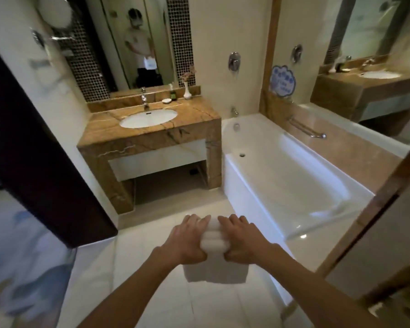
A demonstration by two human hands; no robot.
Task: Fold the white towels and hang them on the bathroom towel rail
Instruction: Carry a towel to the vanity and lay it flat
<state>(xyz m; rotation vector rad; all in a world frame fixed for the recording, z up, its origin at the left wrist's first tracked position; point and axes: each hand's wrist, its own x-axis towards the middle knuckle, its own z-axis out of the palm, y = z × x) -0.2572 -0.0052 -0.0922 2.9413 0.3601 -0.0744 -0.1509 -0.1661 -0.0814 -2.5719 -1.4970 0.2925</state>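
Observation:
A folded white towel (pixel 214 268) hangs in front of me, held at its top fold between both hands. My left hand (pixel 189 237) grips the fold's left side, fingers over the top and thumb underneath. My right hand (pixel 240 237) grips the right side the same way. The towel's lower part hangs down below my wrists, above the pale floor. A chrome rail (pixel 305 127) is fixed to the wall ledge beyond the bathtub, far right of the towel.
A white bathtub (pixel 282 176) runs along the right. A brown marble vanity (pixel 152 129) with a sink, tap, bottle and vase stands ahead on the left, under a mirror. A dark door edge (pixel 33 150) stands at left; another door frame is at right.

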